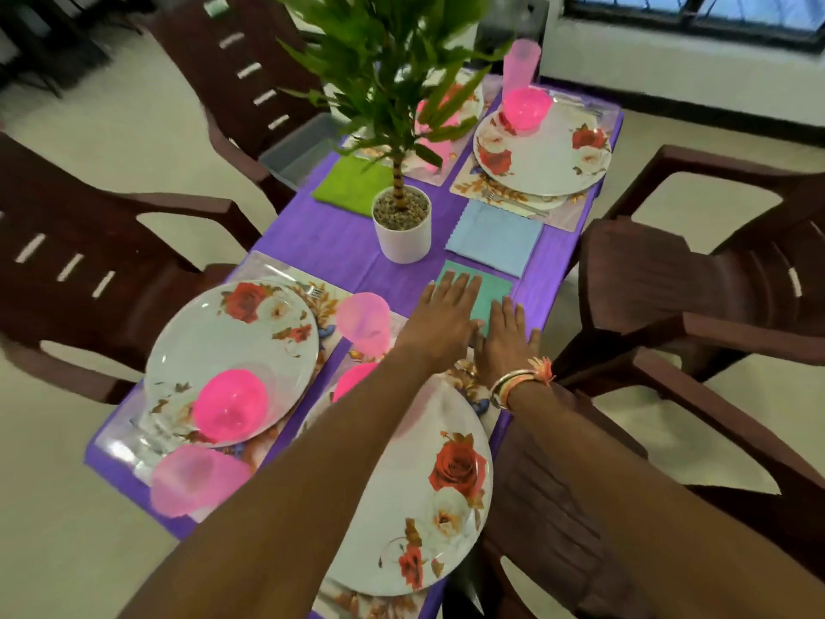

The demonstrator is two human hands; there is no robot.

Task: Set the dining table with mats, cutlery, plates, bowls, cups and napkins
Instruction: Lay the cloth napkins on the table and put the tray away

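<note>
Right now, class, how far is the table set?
Done: white floral plates, pink plastic bowls, pink plastic cups on mats; green cloth napkin, pale blue cloth napkin. In hand: left hand, right hand flatten teal square napkin. Left: near left place shows no napkin.

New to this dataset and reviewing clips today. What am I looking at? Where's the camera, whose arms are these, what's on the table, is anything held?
There is no machine here: a person works with bare hands. The one picture comes from a wide-angle camera worn on their head, looking forward and down, so both arms reach in from the bottom. The left hand and right hand lie flat, fingers straight, on a teal napkin; nothing is gripped. The table wears a purple cloth and carries floral plates on mats, pink bowls, pink cups, a blue napkin, a green napkin and a potted plant in the middle. Brown chairs stand around it.
</note>
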